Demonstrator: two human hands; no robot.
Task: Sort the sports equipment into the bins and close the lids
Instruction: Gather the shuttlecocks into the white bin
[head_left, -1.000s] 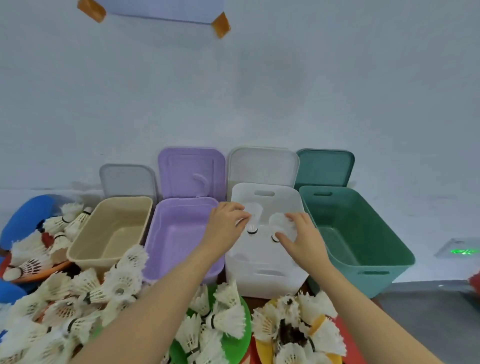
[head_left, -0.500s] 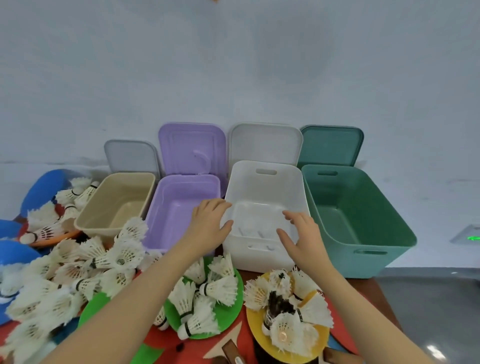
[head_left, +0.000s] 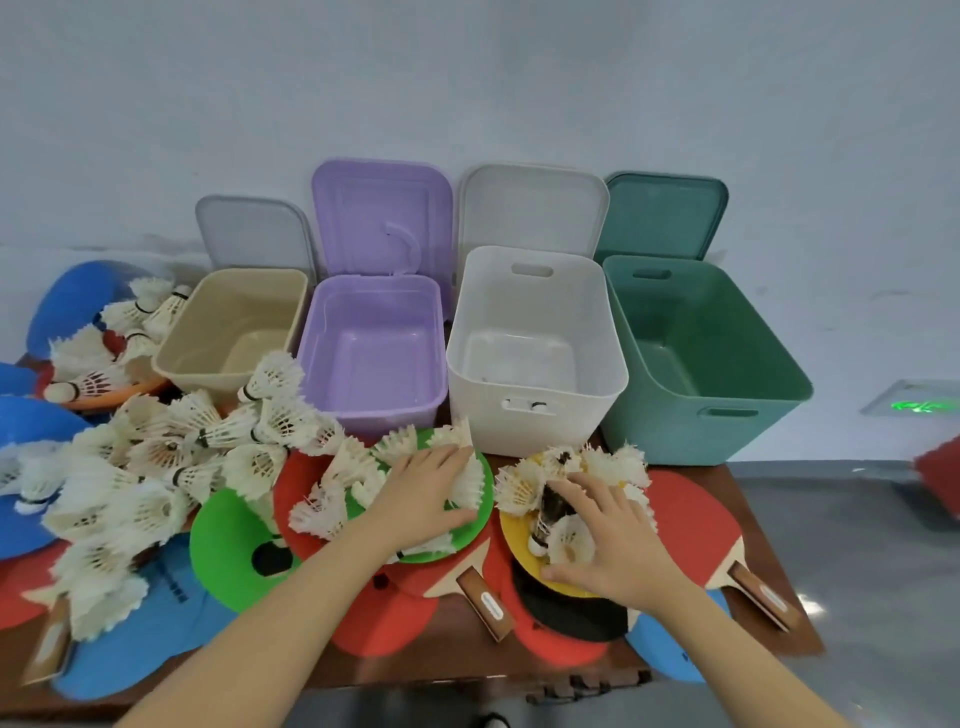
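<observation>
Four bins stand in a row against the wall with their lids propped up behind them: a beige bin (head_left: 228, 332), a purple bin (head_left: 371, 353), a white bin (head_left: 535, 348) and a green bin (head_left: 696, 358). The white one has a few small pieces lying at the bottom near its front wall; I cannot make out anything in the other three. In front of them the wooden table (head_left: 467, 660) is crowded with paddles and shuttlecocks. The person's left hand (head_left: 423, 499) lies palm down on a cluster of white shuttlecocks (head_left: 337, 499) on a green disc (head_left: 478, 512), fingers bent over the feathers by the disc's far edge; whether it actually grips one I cannot tell. The right hand (head_left: 610, 543) rests with fingers spread and lightly bent over another pile of shuttlecocks (head_left: 519, 488) on a yellow disc (head_left: 511, 530), and its hold is just as unclear. A big heap of loose shuttlecocks (head_left: 156, 467) covers the left side, over blue and red paddles. A red paddle (head_left: 693, 525) lies just right of the yellow disc.
</observation>
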